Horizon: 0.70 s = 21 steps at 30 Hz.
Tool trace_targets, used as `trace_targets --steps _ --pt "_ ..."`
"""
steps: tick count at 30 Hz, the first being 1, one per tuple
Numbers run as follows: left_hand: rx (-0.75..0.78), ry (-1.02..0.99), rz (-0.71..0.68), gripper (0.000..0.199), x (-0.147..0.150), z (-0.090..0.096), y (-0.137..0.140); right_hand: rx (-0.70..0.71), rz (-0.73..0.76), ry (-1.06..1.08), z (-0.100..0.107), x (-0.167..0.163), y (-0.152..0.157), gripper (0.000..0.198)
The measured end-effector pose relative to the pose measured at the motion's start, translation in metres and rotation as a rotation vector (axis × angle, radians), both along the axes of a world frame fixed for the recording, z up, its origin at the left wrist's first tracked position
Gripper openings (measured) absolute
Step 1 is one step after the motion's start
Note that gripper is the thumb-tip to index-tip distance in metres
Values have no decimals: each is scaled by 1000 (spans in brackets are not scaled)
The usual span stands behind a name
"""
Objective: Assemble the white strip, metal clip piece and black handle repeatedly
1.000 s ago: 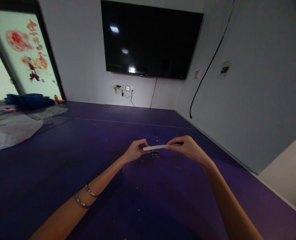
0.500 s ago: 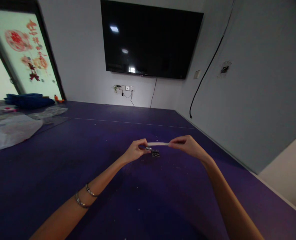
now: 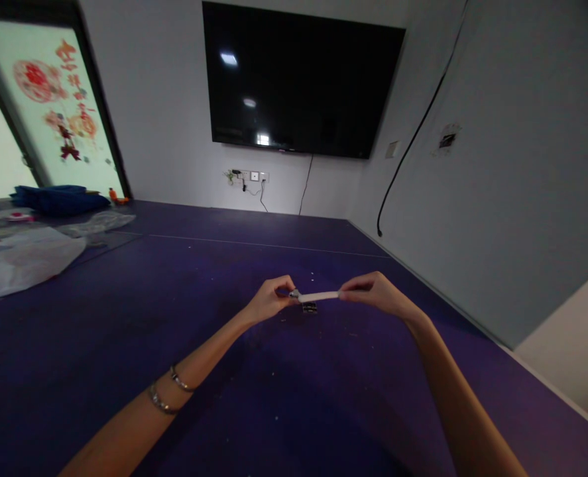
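My left hand [image 3: 270, 301] is closed, with thumb and fingertips pinching a small silvery metal piece [image 3: 294, 293]. From the other side my right hand [image 3: 377, 293] pinches one end of a thin white strip [image 3: 321, 296]. The strip's free end points left, right beside the metal piece; whether they touch I cannot tell. Just below the strip is a small dark rectangular piece [image 3: 309, 309] with light marks. Whether it lies on the purple surface or hangs from the metal piece is unclear.
The purple surface [image 3: 214, 411] carries a few white specks. At the far left lie clear plastic sheets [image 3: 30, 258], a dark blue cloth [image 3: 59, 200] and a small orange item [image 3: 117, 197]. A black cable [image 3: 413, 139] hangs along the right wall. A television [image 3: 298, 79] hangs ahead.
The white strip's left end has come down and right from my left fingertips, so the strip now tilts. My right hand has shifted slightly right and down. The left hand stays in place.
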<state>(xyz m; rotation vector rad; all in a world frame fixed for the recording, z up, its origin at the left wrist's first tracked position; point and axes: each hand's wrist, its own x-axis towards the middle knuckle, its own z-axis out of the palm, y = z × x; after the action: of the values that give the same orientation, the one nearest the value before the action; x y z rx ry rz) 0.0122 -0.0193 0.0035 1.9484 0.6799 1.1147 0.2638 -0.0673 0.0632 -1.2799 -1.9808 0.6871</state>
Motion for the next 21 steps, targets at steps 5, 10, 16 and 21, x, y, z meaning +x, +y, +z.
trace_targets --steps 5,10,16,21 --pt "3 6 16 16 0 -1 1 25 -72 11 -3 3 3 23" --pt "-11 -14 14 20 1 -3 1 47 -121 54 -8 5 8 27" --pt "-181 -192 56 23 6 -9 0 107 -219 194 -15 -7 15 45" --pt "-332 -296 98 23 8 -17 5 -62 -172 496 -23 -30 14 56"
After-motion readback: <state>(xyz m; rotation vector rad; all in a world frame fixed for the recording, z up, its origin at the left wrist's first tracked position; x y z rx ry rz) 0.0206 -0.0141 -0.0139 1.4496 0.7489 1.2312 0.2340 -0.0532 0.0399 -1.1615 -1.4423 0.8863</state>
